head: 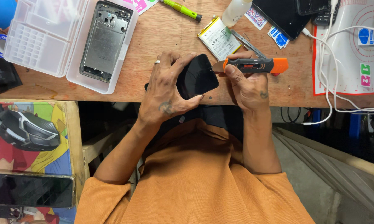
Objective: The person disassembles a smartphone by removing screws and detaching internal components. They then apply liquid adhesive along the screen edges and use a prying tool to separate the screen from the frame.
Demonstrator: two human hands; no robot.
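- Left hand [167, 93] grip clamped around a glossy black phone screen [196, 77].
- Right hand [248, 85] grip clamped on an orange-grey pry tool [253, 65], its thin rounded blade at the screen's edge.
- Scuffed wooden table [170, 31] beneath.

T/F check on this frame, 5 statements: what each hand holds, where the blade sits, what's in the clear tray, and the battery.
1. The left hand holds a dark phone screen. True.
2. The right hand holds a green screwdriver. False: it holds an orange and grey pry tool; the green screwdriver lies on the bench.
3. The tool's blade tip meets the screen's edge. True.
4. The clear tray holds a bare phone frame. True.
5. The battery sits inside the tray. False: it lies on the bench beside a small bottle.
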